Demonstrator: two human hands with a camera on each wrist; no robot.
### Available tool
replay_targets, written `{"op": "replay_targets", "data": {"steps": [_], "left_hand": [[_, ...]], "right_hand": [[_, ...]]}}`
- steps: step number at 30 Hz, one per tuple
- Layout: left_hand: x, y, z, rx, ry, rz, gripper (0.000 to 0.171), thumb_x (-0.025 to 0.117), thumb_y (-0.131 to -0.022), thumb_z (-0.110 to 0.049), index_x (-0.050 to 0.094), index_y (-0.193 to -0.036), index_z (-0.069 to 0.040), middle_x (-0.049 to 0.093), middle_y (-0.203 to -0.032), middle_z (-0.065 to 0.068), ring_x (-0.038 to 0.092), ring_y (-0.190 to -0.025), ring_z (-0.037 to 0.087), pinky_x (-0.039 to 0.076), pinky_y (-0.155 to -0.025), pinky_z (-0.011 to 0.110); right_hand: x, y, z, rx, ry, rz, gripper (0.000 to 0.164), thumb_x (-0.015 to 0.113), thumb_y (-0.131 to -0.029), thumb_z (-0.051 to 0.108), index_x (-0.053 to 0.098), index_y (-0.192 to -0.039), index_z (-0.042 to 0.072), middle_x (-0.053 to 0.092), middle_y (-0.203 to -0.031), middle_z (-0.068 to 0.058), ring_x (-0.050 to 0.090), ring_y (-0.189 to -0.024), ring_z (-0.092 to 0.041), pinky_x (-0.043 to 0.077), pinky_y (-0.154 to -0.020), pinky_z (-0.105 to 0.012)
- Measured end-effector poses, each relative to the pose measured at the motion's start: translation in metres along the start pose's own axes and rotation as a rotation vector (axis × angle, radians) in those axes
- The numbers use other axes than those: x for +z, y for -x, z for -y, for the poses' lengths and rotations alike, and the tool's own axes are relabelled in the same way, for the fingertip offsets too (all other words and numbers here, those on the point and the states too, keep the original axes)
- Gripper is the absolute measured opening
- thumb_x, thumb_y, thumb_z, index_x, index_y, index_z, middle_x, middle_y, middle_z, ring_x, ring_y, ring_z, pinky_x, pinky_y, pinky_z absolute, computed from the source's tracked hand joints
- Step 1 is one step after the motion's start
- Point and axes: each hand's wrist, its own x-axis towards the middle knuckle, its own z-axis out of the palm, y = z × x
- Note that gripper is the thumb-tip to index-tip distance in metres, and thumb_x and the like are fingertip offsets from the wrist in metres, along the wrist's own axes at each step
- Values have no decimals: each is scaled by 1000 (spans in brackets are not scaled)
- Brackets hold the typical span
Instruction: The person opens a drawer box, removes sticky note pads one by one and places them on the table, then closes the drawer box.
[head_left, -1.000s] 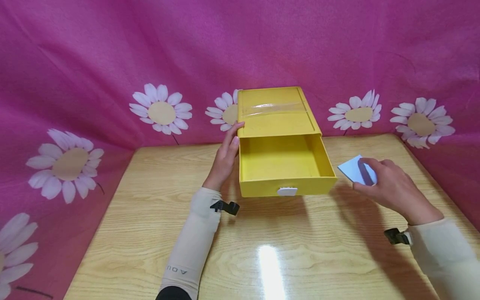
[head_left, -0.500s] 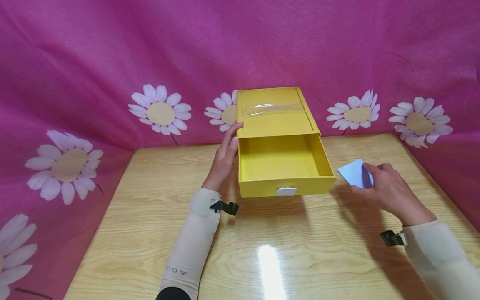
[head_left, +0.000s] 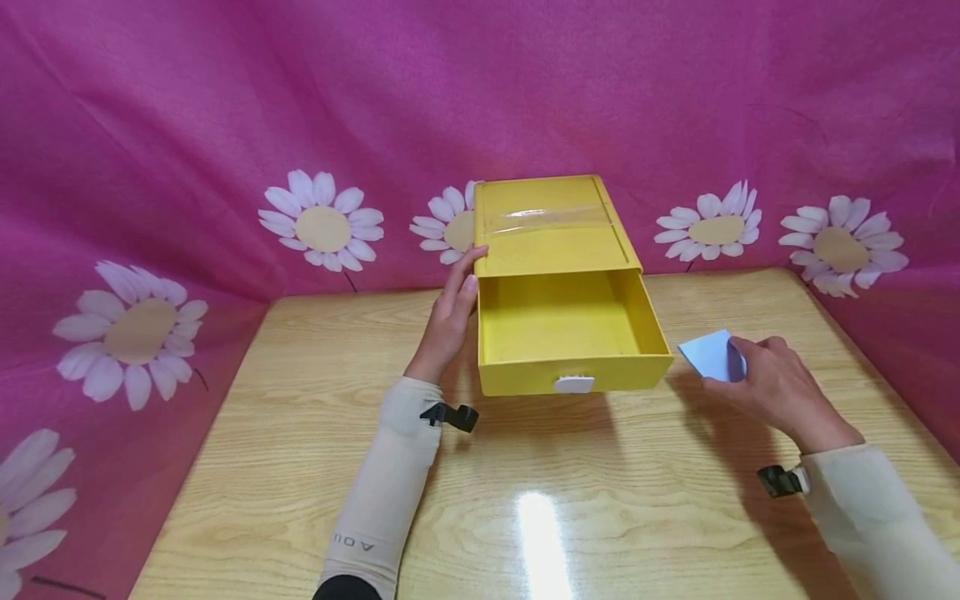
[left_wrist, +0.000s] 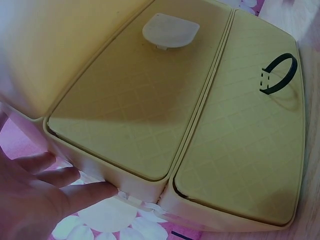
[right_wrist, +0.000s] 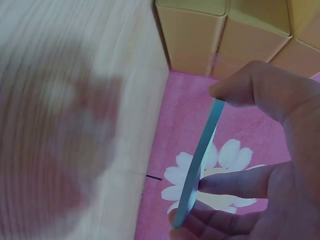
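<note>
Small dark letters, apparently "AQU" [head_left: 352, 542], mark the beige left sleeve [head_left: 387, 479], lower left of centre. I can't swear to them.

Bright head view, white glare on tabletop [head_left: 645, 492], shadow below right hand [head_left: 783, 390], wrist views dimmer, perhaps slightly hazy

Magenta cloth [head_left: 480, 83] (printed with white daisies [head_left: 322, 227]) hangs behind a wood-grained table [head_left: 300, 375] catching bright glare [head_left: 543, 542].
</note>
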Motion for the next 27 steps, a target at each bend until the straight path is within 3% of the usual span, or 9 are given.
{"op": "replay_targets", "data": {"steps": [27], "left_hand": [[0, 0, 0, 7, 13, -1, 46, 32, -104, -16, 30, -149, -9, 19, -159, 8, 36, -136, 25, 34, -109, 45]], "right_hand": [[19, -9, -25, 140, -8, 110, 96, 72, -79, 42, 27, -136, -22, 34, -110, -39, 35, -97, -49, 40, -86, -67]]}}
